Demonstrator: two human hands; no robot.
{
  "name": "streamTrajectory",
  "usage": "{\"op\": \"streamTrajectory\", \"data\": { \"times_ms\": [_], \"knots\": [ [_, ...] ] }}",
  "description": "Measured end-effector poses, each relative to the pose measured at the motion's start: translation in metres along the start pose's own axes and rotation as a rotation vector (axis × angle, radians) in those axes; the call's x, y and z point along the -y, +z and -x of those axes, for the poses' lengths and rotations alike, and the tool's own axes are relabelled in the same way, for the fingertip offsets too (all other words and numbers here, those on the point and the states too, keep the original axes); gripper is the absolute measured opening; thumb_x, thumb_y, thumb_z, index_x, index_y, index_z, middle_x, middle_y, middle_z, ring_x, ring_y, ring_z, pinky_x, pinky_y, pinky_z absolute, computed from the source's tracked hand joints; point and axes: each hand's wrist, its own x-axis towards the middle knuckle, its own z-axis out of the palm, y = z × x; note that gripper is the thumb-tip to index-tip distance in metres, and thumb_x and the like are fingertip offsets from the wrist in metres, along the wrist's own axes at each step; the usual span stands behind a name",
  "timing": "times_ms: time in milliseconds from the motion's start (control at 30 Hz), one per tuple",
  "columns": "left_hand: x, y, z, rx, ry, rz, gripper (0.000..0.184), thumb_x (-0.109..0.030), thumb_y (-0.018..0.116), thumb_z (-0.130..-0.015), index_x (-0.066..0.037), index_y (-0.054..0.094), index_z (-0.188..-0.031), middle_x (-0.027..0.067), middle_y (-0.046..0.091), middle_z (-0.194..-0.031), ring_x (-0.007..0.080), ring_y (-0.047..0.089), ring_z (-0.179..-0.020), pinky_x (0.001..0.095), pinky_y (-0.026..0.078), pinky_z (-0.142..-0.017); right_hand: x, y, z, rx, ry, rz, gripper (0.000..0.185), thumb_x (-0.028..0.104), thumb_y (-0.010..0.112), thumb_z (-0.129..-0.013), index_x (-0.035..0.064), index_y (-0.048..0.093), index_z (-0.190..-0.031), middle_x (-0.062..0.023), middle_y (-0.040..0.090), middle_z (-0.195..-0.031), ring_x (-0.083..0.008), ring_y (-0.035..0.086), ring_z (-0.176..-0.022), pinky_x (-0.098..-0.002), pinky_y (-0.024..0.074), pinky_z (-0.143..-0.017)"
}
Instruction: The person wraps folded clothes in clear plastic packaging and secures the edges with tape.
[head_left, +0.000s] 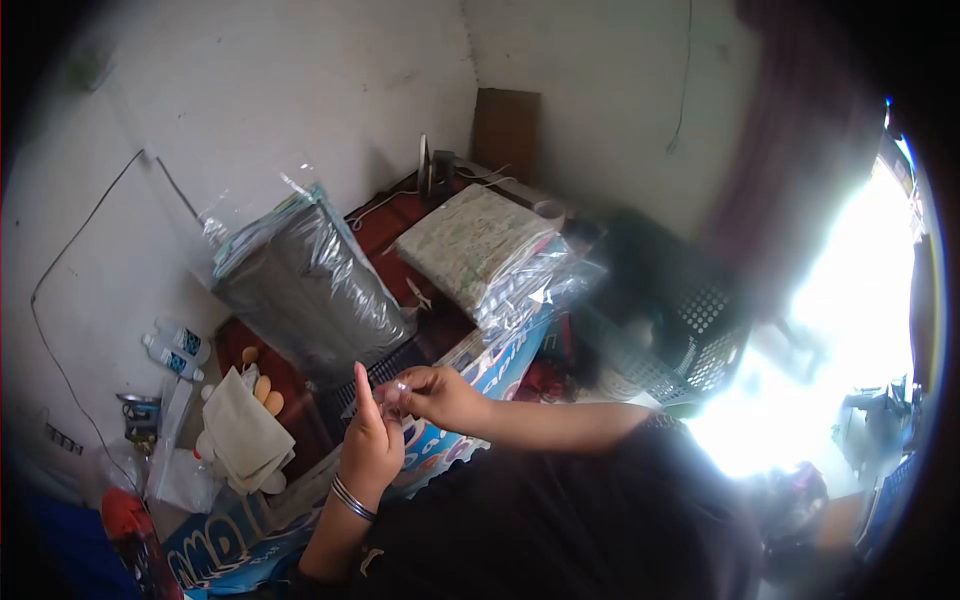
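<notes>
Dark clothing (560, 510) fills the lower middle of the frame, and both hands meet just above it, near the centre. The right hand (447, 400) is closed in a pinch on a small shiny, clear-looking piece (397, 393). The left hand (372, 448) is raised beside it, one finger upright; whether it grips the piece too, I cannot tell. Something this small is probably best steadied by one hand while the other works with the fingertips, both kept close together.

Left of centre, clear plastic packaging (330, 250) encloses a dark folded bundle. Right of that, another clear wrapper (520, 290) partly covers a patterned folded stack (470, 235). At right, a perforated basket (703, 372) has contents too blurred to name.
</notes>
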Motion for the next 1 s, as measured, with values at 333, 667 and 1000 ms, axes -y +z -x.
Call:
{"op": "streamTrajectory", "data": {
  "times_ms": [333,667,1000],
  "knots": [
    [-0.008,0.037,-0.05,-0.028,-0.542,1.407,0.067,-0.01,0.048,-0.093,-0.016,0.016,-0.152,0.0095,0.059,-0.106,0.0169,0.058,-0.089,0.0338,0.048,-0.082,0.01,-0.09,-0.014,0.255,-0.1,-0.28,0.016,0.001,0.058,-0.091,-0.0006,0.068,-0.103,-0.0095,0.065,-0.1,-0.0185,0.064,-0.093,-0.0314,0.0533,-0.081],
    [-0.016,0.04,-0.056,-0.285,-0.711,0.982,0.04,-0.018,0.046,-0.1,-0.008,0.041,-0.139,0.0071,0.061,-0.11,0.0156,0.063,-0.098,0.0329,0.056,-0.079,0.005,-0.102,-0.034,0.121,-0.491,0.563,0.025,0.001,0.069,-0.072,0.0016,0.067,-0.097,-0.0129,0.062,-0.095,-0.0329,0.065,-0.079,-0.0387,0.0549,-0.068],
    [0.004,0.06,-0.051,-0.256,-0.619,0.523,0.018,-0.013,0.056,-0.096,-0.002,0.058,-0.11,0.0046,0.062,-0.106,0.0116,0.062,-0.093,0.0303,0.058,-0.079,-0.016,-0.119,-0.05,0.284,-0.482,0.217,0.022,-0.006,0.065,-0.075,0.0007,0.07,-0.095,-0.0129,0.064,-0.098,-0.0291,0.065,-0.084,-0.0371,0.0531,-0.074]
  ]
}}
